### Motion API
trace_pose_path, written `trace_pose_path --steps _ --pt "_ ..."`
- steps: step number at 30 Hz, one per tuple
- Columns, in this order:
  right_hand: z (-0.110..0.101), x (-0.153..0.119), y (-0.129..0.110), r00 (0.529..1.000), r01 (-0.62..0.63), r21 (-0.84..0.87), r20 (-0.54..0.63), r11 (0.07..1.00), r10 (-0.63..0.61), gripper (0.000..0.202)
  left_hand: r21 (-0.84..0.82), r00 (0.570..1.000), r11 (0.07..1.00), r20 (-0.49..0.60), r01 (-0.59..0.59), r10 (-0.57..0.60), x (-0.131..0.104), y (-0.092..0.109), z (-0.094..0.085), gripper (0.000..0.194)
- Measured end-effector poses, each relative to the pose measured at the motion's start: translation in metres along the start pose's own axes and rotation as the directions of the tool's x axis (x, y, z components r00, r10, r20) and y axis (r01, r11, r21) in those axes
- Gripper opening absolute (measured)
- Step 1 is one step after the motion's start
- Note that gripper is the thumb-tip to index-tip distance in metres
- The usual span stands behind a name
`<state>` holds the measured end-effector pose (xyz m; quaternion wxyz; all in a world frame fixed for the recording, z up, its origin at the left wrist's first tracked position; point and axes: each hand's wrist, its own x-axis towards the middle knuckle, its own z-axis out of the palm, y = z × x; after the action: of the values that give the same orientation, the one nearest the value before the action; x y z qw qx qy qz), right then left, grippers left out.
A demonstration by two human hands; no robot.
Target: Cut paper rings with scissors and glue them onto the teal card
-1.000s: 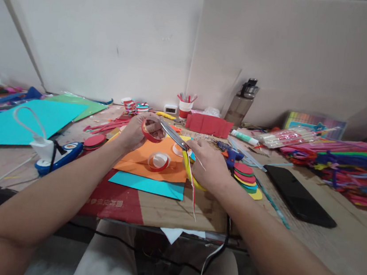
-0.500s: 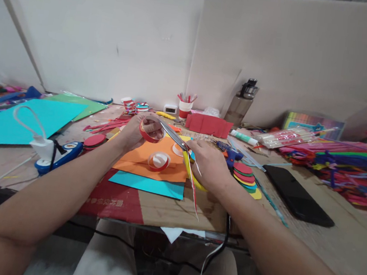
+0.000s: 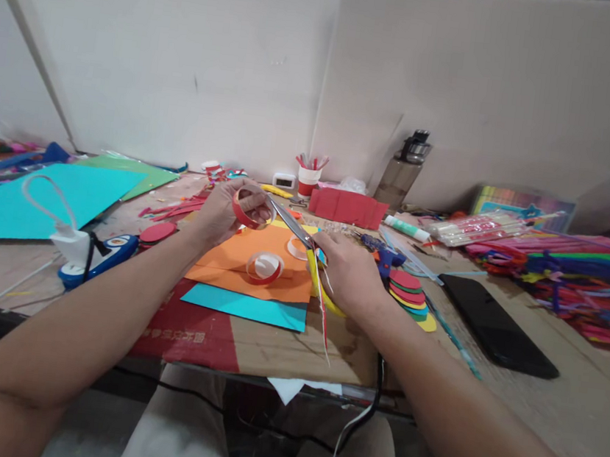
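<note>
The left hand (image 3: 229,210) grips a red-and-white ring (image 3: 243,215), raised above the table. The right hand (image 3: 348,272) is closed on the yellow handles of the scissors (image 3: 290,221); the blades point toward the held ring, and contact at the tips cannot be determined. A thin red-and-white strip (image 3: 323,323) hangs beside the right hand. Below, a second ring (image 3: 264,280) rests on orange paper (image 3: 223,257), which overlaps blue paper (image 3: 251,308). Colored discs (image 3: 408,284) lie to the right, near the phone (image 3: 496,326). A bottle (image 3: 398,181) stands at the rear.
</note>
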<state>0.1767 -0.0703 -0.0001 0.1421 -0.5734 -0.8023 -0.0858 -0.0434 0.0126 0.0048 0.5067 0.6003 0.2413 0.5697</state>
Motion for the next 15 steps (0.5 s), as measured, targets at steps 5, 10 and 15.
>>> trace_pose_path --steps 5,10,15 --pt "-0.0008 -0.0005 -0.0018 1.000 -0.013 -0.029 0.009 0.999 0.014 0.042 -0.002 0.998 1.000 0.052 0.020 -0.020 -0.0021 -0.0040 0.0022 0.035" --pt "-0.0019 -0.0011 -0.0027 1.000 -0.007 -0.026 0.011 1.000 0.008 0.044 -0.031 0.996 0.999 0.088 0.024 -0.022 -0.0037 -0.0054 0.0038 0.034" --pt "-0.0030 -0.0013 -0.0034 1.000 -0.003 -0.036 0.025 0.999 0.003 0.046 -0.028 0.996 0.999 0.092 0.019 -0.016 -0.0028 -0.0063 0.0029 0.033"
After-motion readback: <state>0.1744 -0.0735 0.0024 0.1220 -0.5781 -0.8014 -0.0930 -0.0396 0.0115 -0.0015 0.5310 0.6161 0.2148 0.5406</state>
